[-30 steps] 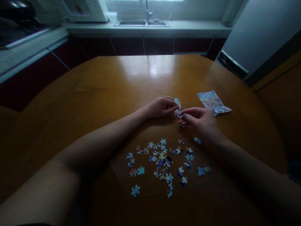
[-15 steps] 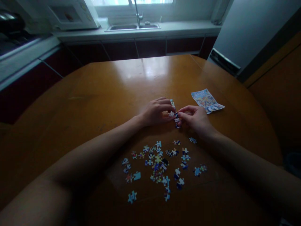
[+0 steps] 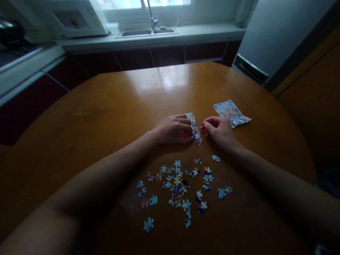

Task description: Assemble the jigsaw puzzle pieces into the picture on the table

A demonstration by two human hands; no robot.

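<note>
Joined puzzle strip (image 3: 194, 124) between our hands — left hand's (image 3: 175, 130) curled fingers touching its edge; right hand's (image 3: 219, 130) fingertips pinched just beside, grip unclear.

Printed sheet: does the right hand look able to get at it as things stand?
Likely yes. The sheet lies close by the right hand, with nothing seen resting on it, and the left hand is on the far side, out of the way.
</note>
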